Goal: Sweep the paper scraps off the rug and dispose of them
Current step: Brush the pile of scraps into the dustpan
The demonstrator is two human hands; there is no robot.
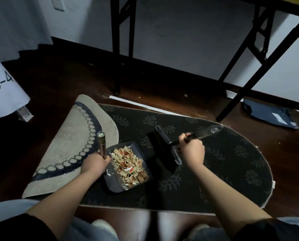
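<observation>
A grey dustpan [116, 184] sits on the dark oval rug [232, 162], heaped with beige, red and white paper scraps [129, 164]. My left hand [94, 165] grips the dustpan's upright copper-coloured handle [102, 145]. My right hand [191, 150] grips the black handle of a hand brush [162, 150], whose dark bristles stand on the rug just right of the pan's open edge. No loose scraps show on the dark rug.
A beige rug [72, 141] with a blue ring pattern overlaps the dark rug's left end. Black folding-table legs [117, 49] stand behind, another leg [260, 66] at right. A white strip [145, 106] and a dark bag [270, 113] lie on the wooden floor. My knees are at the bottom.
</observation>
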